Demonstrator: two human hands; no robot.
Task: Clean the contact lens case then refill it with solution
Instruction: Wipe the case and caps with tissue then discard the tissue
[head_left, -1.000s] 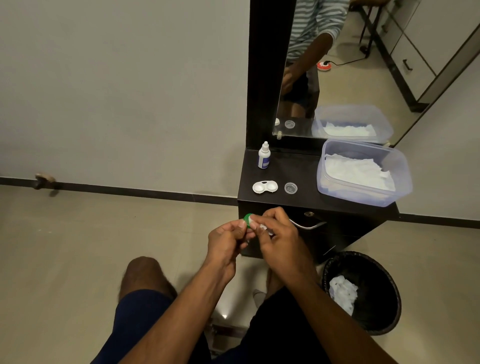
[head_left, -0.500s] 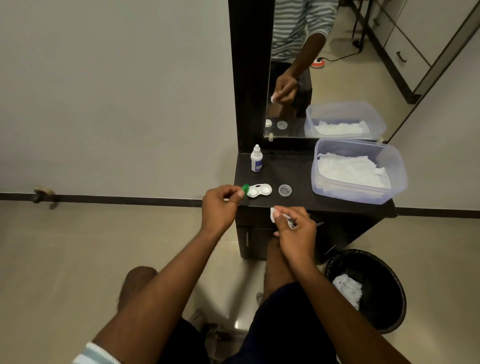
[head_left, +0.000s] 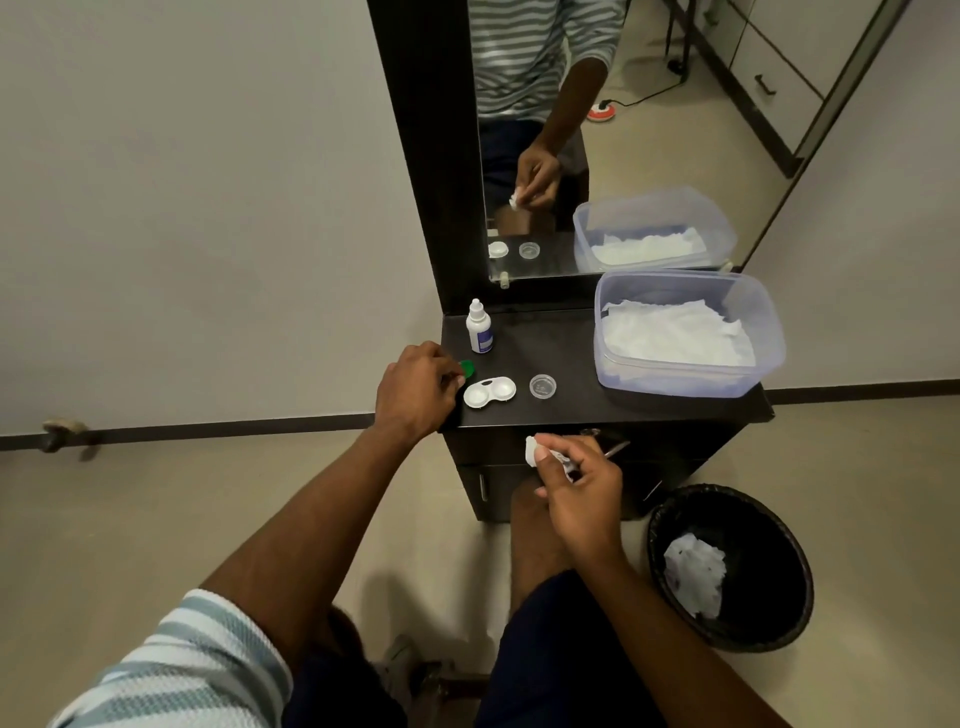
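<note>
Dark tabletop (head_left: 597, 364) below mirror carried open lens case (head_left: 490, 392), both wells uncovered. Left hand (head_left: 415, 389) pinched green cap (head_left: 467, 368) just beside case; right hand (head_left: 576, 488) gripped tissue wad (head_left: 532, 451). Solution bottle (head_left: 479, 327) behind. Risk: cap set near edge could roll off.

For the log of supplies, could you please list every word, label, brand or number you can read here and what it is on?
None can be read.
The solution bottle carries a blue label, too small and blurred to read.
The lens case, green cap and plastic tub show no print.
</note>
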